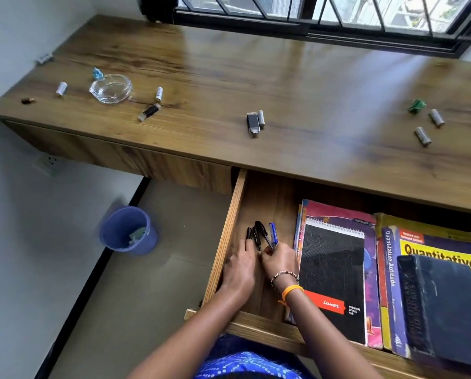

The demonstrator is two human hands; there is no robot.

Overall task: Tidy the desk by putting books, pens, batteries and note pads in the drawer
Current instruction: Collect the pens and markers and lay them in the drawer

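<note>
The drawer (224, 242) under the desk is pulled out. At its left end lies a bunch of pens (261, 233), mostly black and one blue. My left hand (239, 268) rests on the black pens with its fingers stretched over them. My right hand (280, 260) is right beside it, fingers curled round the blue pen and its neighbours. A black spiral note pad (331, 269) and books (436, 272) fill the rest of the drawer. Several batteries lie on the desk, among them one on the left (61, 88), one in the middle (261, 118) and one on the right (422, 136).
On the wooden desk (297, 86) are a glass ashtray (110, 88), two small black objects (252, 123) (149, 112), a green wrapper (417, 105) and a blue one (97, 73). A blue bin (129, 230) stands on the floor to the left of the drawer.
</note>
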